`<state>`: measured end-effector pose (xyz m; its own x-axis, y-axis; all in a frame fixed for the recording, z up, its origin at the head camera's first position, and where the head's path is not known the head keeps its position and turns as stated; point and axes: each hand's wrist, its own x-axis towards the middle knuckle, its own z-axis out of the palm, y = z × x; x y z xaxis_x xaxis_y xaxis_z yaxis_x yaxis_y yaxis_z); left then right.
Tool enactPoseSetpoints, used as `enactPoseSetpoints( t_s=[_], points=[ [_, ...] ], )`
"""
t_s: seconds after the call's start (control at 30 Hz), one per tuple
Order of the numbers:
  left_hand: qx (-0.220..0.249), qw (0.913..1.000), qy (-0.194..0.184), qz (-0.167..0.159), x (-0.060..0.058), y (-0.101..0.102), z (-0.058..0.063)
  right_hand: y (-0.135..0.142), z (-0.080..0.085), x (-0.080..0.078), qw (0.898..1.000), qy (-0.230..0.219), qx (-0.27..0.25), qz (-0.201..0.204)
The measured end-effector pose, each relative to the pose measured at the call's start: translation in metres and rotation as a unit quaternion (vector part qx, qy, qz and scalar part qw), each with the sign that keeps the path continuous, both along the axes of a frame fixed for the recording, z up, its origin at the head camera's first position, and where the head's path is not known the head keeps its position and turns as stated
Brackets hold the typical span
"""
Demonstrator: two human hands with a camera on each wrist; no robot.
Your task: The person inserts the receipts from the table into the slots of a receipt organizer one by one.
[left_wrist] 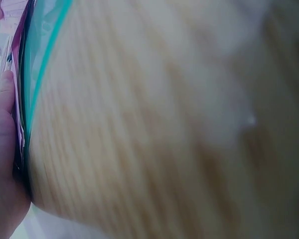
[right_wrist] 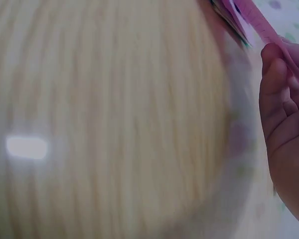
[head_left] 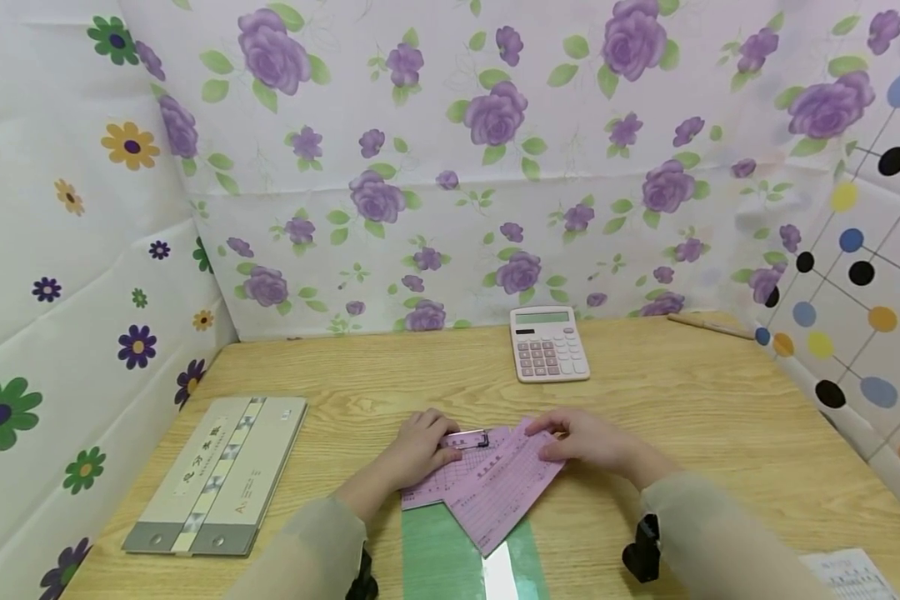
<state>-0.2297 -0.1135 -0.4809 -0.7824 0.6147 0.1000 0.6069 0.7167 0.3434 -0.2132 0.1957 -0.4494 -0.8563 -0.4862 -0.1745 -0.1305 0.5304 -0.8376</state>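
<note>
On the wooden table lies a green folder (head_left: 437, 550) with a metal clip (head_left: 465, 440) at its top. A stack of pink printed forms (head_left: 437, 482) sits under the clip. My left hand (head_left: 418, 450) holds the clip end, its thumb over the forms; the left wrist view shows this thumb (left_wrist: 5, 92) along the stack's edge. My right hand (head_left: 588, 442) pinches the upper corner of a loose pink printed slip (head_left: 504, 493), which lies slanted across the stack. In the right wrist view, thumb and fingers (right_wrist: 274, 74) pinch the pink slip (right_wrist: 259, 22).
A pale pink calculator (head_left: 549, 343) stands at the back of the table. A grey-beige file book (head_left: 221, 475) lies at the left, a thin brown stick (head_left: 708, 326) at the back right. A white printed paper (head_left: 851, 575) lies near the front right. Patterned cloth surrounds the table.
</note>
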Motion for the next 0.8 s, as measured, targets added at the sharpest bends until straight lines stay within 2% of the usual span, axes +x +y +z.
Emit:
enactPoseSetpoints(
  t_s=[0.3,0.5,0.67,0.8],
  points=[
    [0.007,1.0,0.003,-0.006,-0.001,-0.002,-0.001,-0.034,-0.003,0.007,0.999,0.0,0.032,0.027],
    [0.02,0.9996,-0.02,0.003,-0.003,-0.002,0.002,-0.041,-0.006,0.012,0.998,0.038,0.034,0.045],
    [0.029,0.9986,-0.041,0.015,-0.003,-0.002,0.005,-0.042,-0.007,0.013,0.997,0.039,0.039,0.053],
    [0.032,0.9983,-0.04,0.028,-0.001,0.001,0.005,-0.042,-0.011,0.014,0.996,0.055,0.045,0.058]
  ],
)
